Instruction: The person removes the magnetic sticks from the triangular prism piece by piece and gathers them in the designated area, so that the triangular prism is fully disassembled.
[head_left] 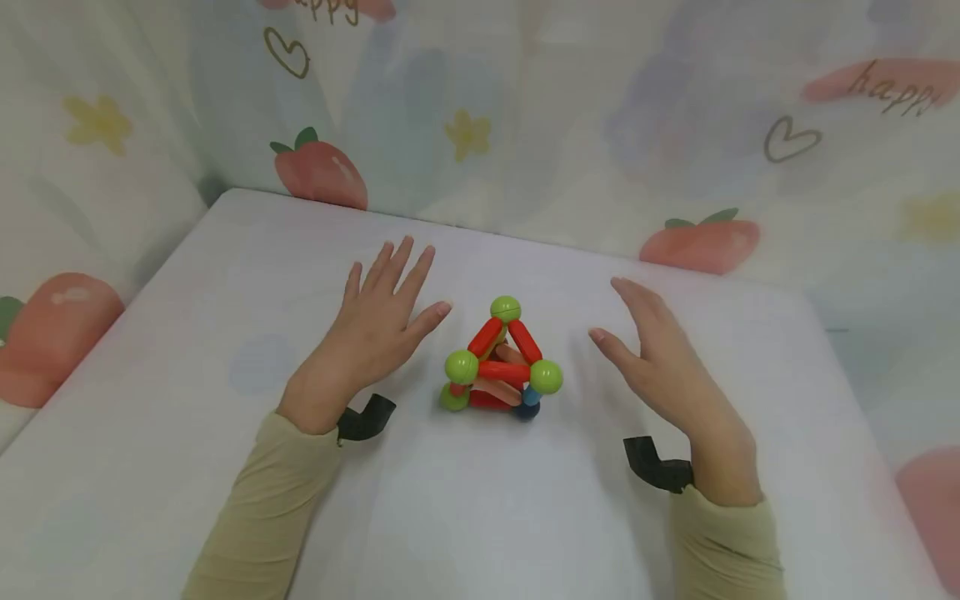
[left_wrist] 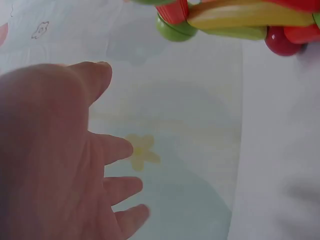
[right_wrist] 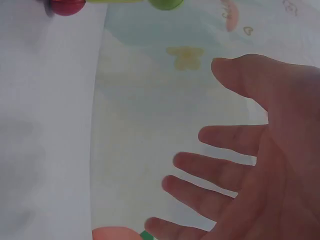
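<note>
On the white table stands a small frame built of toy rods and balls (head_left: 504,371), with green balls at its upper corners, red rods between them and a dark blue ball low at the right. To its left my left hand (head_left: 371,329) is held with fingers spread and straight, holding nothing. My right hand (head_left: 663,367) is apart from the frame on its right side, thumb away from the fingers, likewise bare. From the left wrist, a yellow rod (left_wrist: 250,15) and a dark red ball (left_wrist: 283,41) show. The right wrist view catches a red ball (right_wrist: 68,6) at its top edge.
A white-covered table (head_left: 480,517) spreads under both hands. Behind it hangs a pale curtain (head_left: 540,125) printed with fruit, flowers and hearts, which also runs along the left side. Black curved mounts (head_left: 366,419) sit at both wrists.
</note>
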